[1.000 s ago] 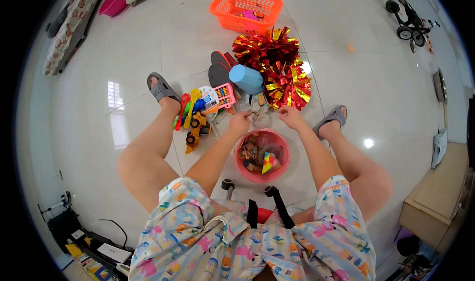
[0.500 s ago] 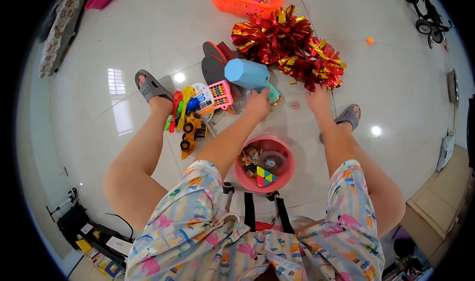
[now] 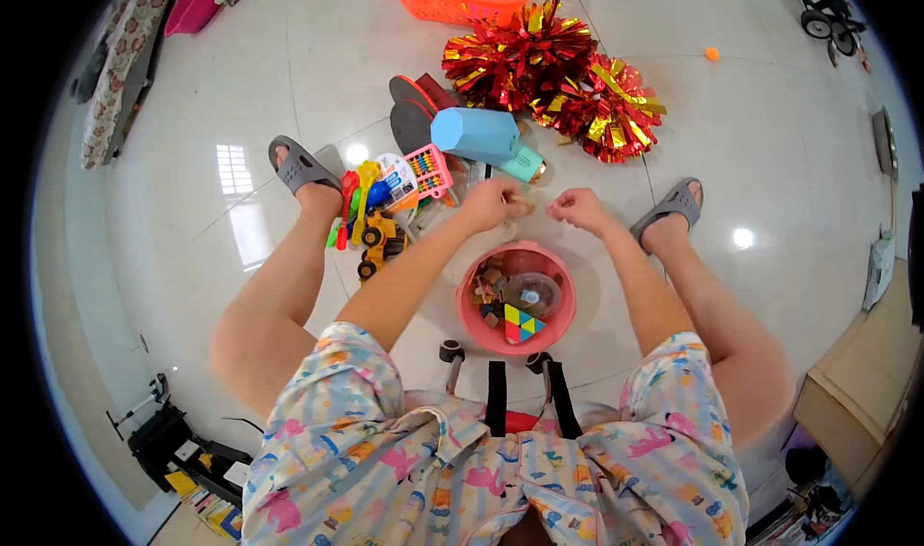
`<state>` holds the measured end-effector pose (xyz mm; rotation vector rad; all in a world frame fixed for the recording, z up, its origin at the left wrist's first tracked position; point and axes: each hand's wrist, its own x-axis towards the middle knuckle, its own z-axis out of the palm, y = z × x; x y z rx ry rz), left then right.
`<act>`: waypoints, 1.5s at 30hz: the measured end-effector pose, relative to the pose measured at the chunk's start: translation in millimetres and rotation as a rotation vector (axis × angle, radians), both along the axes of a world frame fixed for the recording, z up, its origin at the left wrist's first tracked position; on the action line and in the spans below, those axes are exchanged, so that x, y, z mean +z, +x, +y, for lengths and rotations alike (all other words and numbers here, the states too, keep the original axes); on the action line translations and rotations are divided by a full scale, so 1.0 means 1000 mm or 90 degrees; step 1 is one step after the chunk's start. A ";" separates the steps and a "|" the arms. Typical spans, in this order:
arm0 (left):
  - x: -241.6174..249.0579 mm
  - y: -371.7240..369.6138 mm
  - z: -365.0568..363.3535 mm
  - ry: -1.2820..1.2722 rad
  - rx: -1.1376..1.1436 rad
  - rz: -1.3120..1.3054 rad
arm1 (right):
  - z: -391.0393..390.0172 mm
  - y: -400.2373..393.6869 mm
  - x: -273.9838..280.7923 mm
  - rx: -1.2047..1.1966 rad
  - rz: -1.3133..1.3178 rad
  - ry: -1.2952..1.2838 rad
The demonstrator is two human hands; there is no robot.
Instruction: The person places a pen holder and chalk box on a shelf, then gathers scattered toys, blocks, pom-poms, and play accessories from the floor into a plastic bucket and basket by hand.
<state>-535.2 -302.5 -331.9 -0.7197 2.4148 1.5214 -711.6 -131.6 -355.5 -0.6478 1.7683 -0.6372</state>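
Over the floor just beyond the pink bucket (image 3: 465, 301), my left hand (image 3: 493, 205) is closed with a small tan piece (image 3: 523, 204) at its fingertips. Facing it, my right hand (image 3: 581, 209) pinches a small pink piece (image 3: 554, 212). The bucket holds small brown pieces, a clear round plastic item (image 3: 532, 296) and a multicoloured triangular puzzle (image 3: 523, 325). Beyond my left hand lie a light blue faceted container (image 3: 474, 134) and a mint-green item (image 3: 524, 164). Nearby is a pink toy abacus (image 3: 429, 172).
Red and gold pom-poms (image 3: 602, 113) lie in front of an orange basket (image 3: 462, 7). Table tennis paddles (image 3: 412, 123), a yellow toy truck (image 3: 380, 243) and other plastic toys crowd the left side. An orange ball (image 3: 712, 54) rests far right. Wheeled metal legs (image 3: 452, 354) stand behind the bucket.
Both hands have drawn back toward the bucket and closer together. The small pink piece has left the floor and is now in my right hand. A tan piece now shows in my left hand.
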 end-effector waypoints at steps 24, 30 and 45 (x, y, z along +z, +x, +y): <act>0.038 -0.024 -0.047 -0.709 0.032 -0.071 | -0.125 -0.026 -0.051 -0.057 0.488 -0.038; 0.031 0.020 -0.017 -0.642 0.146 -0.085 | -0.152 -0.012 -0.044 -0.091 0.473 -0.097; 0.023 0.047 -0.007 -0.291 0.480 0.041 | -0.118 -0.012 -0.064 0.068 0.470 0.029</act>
